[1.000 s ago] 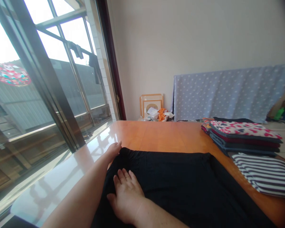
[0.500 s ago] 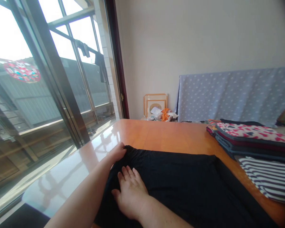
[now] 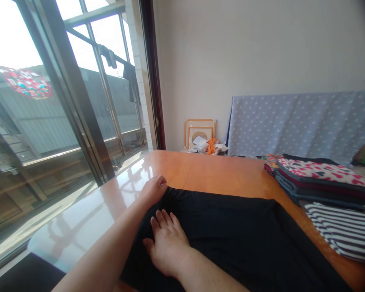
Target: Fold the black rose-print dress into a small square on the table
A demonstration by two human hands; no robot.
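At 5 o'clock, on the counter [image 3: 213, 170]: one black cloth [image 3: 231, 235], spread out, its far edge nearly straight, light creasing toward the far-left corner.

At 7 o'clock: left hand [image 3: 155, 191], fingers curled at that corner; whether they grip the fabric, cannot tell.

At 6 o'clock: right hand [image 3: 169, 241], palm down on the cloth, fingers extended, grasping nothing.

At 3 o'clock: one stack [image 3: 328, 190] of folded fabrics, a patterned piece [image 3: 316, 168] near the top.

At 4 o'clock: one striped piece [image 3: 345, 231], folded, just beside the stack.

Step in hand, as judged: straightening and smoothing the cloth's left side. Next move, as judged: calls for a sure hold on the far-left corner, with light right-palm pressure to ease the creases without skewing the far edge.
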